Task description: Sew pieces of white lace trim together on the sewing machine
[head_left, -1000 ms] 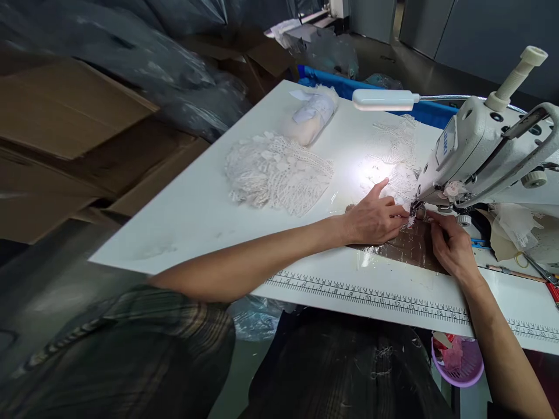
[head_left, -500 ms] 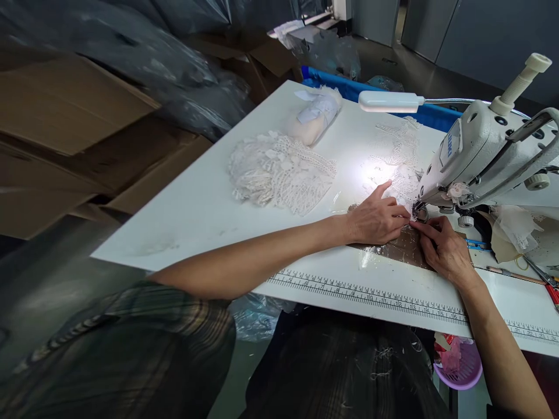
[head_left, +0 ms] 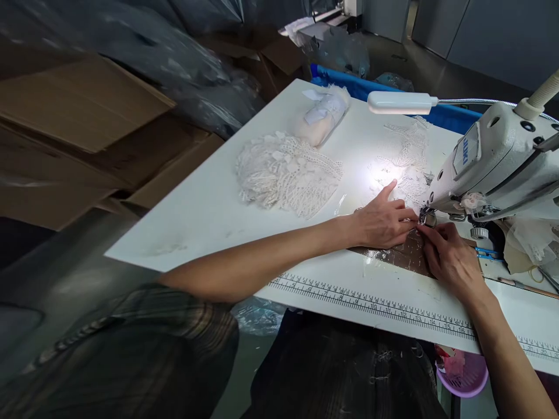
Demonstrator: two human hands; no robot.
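One white, openwork lace (head_left: 410,181), brightly lit; left hand (head_left: 383,222), thumb apart from fingers; right hand (head_left: 454,256), grip unclear.

Sewing machine (head_left: 489,157) as landmark: both hands (head_left: 384,221) (head_left: 454,259) near its needle; lace piece (head_left: 408,180) beside it; lace pile (head_left: 288,171) farther left on worktop (head_left: 209,215).

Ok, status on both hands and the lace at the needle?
Left hand flat by the needle, fingers at the lace. Right hand close in, fingertips near the presser foot. Lace pile off to the left, clear of both hands.
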